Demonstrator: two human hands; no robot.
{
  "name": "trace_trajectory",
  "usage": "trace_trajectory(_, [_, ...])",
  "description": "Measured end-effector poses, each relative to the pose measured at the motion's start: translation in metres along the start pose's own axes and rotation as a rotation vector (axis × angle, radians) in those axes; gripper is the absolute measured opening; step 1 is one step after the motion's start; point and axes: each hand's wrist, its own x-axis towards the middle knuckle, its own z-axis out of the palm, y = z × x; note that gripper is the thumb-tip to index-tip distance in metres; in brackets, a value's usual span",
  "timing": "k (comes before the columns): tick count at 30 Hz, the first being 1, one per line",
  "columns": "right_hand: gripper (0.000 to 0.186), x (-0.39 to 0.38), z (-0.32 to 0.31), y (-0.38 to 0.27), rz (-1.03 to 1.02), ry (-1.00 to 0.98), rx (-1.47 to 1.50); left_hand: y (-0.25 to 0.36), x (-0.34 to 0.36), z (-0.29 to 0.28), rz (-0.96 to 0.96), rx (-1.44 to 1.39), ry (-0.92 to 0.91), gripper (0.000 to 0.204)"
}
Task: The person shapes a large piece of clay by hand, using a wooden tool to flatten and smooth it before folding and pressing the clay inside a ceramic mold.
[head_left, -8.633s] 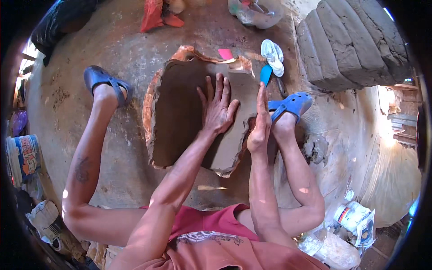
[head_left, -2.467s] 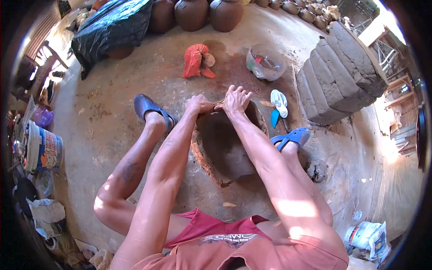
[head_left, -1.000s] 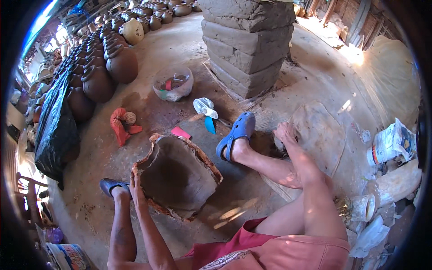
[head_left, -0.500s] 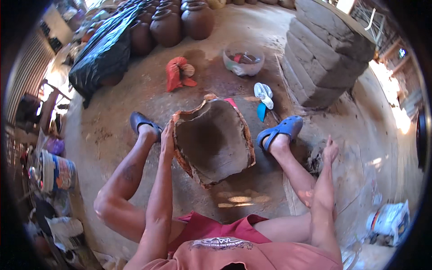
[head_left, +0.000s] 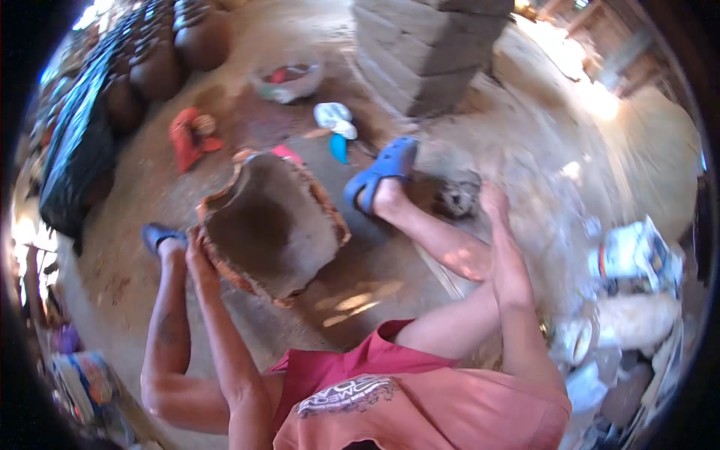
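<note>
A hollow clay vessel point(head_left: 277, 225), grey inside with a jagged orange-brown rim, sits on the floor between my feet, its mouth facing up. My left hand point(head_left: 198, 253) lies along the vessel's left outer wall, fingers stretched out against it. Off to the right, my right hand point(head_left: 493, 201) is held out beside a dark grey lump of clay point(head_left: 460, 199) on the floor. Motion smears its fingers, so whether it holds anything does not show. A bit of pink material point(head_left: 286, 154) shows behind the vessel's far rim.
A large grey clay block point(head_left: 420, 60) stands beyond my blue clog point(head_left: 386, 172). Farther off are a clear bowl point(head_left: 296, 84), a white bag point(head_left: 333, 116) and red cloth point(head_left: 189, 139). Round pots point(head_left: 156, 71) stand far left beside dark sheeting point(head_left: 71, 169). A white bucket point(head_left: 634, 255) is at right.
The view has swung to the right, so the floor things appear farther left. My left hand stays at the vessel's side. My right hand remains near the clay lump, its fingers now blurred.
</note>
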Motion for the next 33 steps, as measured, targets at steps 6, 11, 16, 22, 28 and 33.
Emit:
trace_trajectory(6, [0.067,-0.013,-0.062,-0.016,0.099,-0.224,-0.206,0.004,0.002,0.005,0.023,0.128,0.175,0.064])
trace_trajectory(11, [0.074,-0.031,-0.147,-0.046,0.109,0.158,-0.033,0.056,-0.005,0.028,0.658,0.463,0.452,0.062])
trace_trajectory(16, [0.039,-0.171,-0.126,-0.202,-0.434,0.452,0.948,0.036,-0.094,0.222,0.527,0.222,-0.099,0.054])
trace_trajectory(22, [0.066,-0.257,-0.122,-0.322,-0.907,-0.356,1.164,0.020,-0.113,0.250,-0.026,-0.480,-0.559,0.074])
trace_trajectory(28, [0.094,-0.297,-0.134,-0.374,-1.193,0.116,0.714,0.030,-0.137,0.247,0.069,-0.685,-0.603,0.074])
trace_trajectory(33, [0.103,-0.326,-0.120,-0.382,-1.243,-0.115,0.954,0.046,-0.158,0.228,0.370,-0.232,-0.514,0.106])
